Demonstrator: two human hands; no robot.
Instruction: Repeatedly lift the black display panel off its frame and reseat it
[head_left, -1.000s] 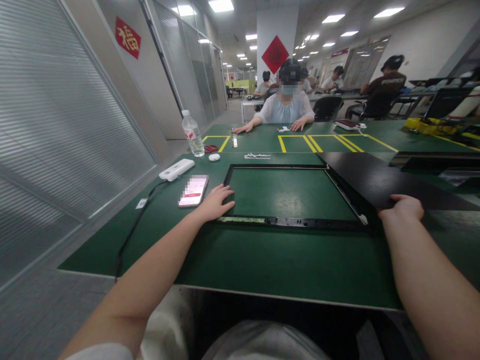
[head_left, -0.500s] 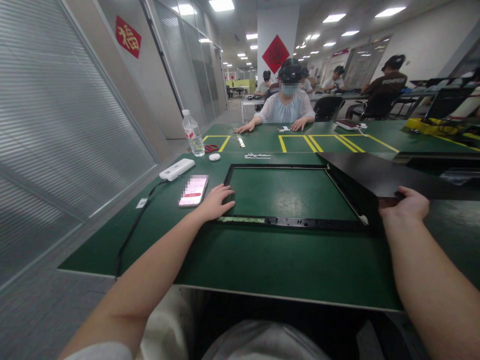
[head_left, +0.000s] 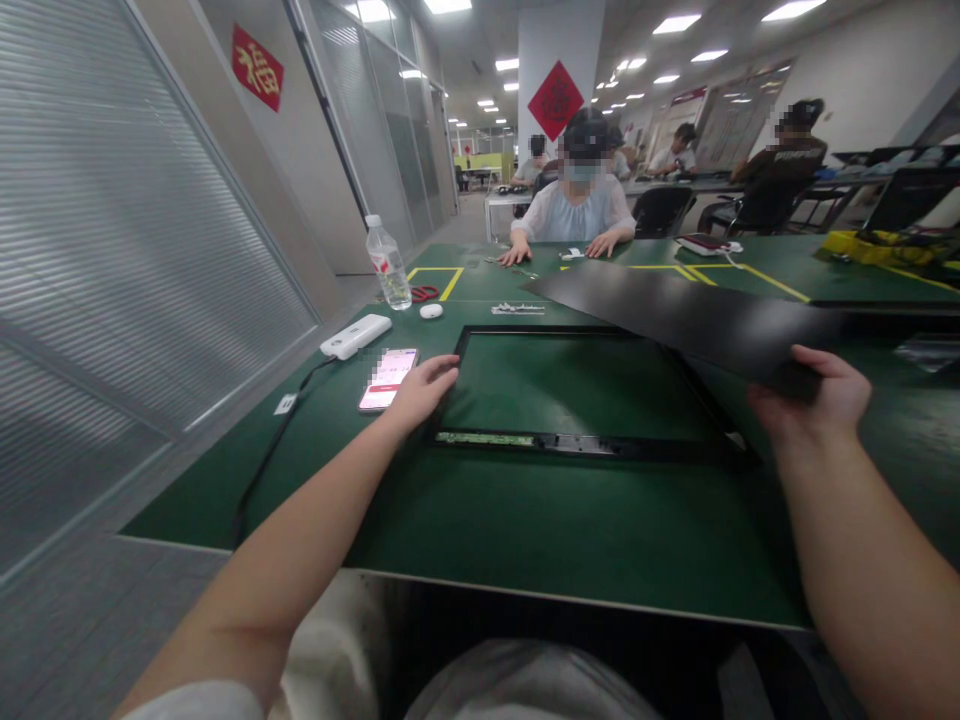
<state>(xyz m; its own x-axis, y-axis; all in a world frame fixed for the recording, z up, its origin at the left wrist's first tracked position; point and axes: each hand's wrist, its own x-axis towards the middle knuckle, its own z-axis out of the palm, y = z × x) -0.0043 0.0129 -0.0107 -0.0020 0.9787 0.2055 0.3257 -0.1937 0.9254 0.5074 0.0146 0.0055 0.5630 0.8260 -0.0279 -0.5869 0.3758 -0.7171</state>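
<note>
A black rectangular frame (head_left: 577, 445) lies flat on the green table (head_left: 525, 520) in front of me. My left hand (head_left: 420, 392) rests with fingers flat on the frame's near left corner. My right hand (head_left: 814, 395) grips the near edge of a large black panel (head_left: 675, 310), holding it lifted and tilted above the frame's right side. The panel's far corner reaches over the frame's back edge.
A phone (head_left: 388, 378), a white power bank (head_left: 355, 336) with cable, a water bottle (head_left: 388, 262), red scissors (head_left: 424, 293) and a small white object (head_left: 430, 311) lie to the left. A seated person (head_left: 574, 205) faces me across the table; others sit at tables behind.
My right hand has lifted the black panel off the table on the right and swung it up and leftward over the frame. My left hand stays on the frame's corner.
</note>
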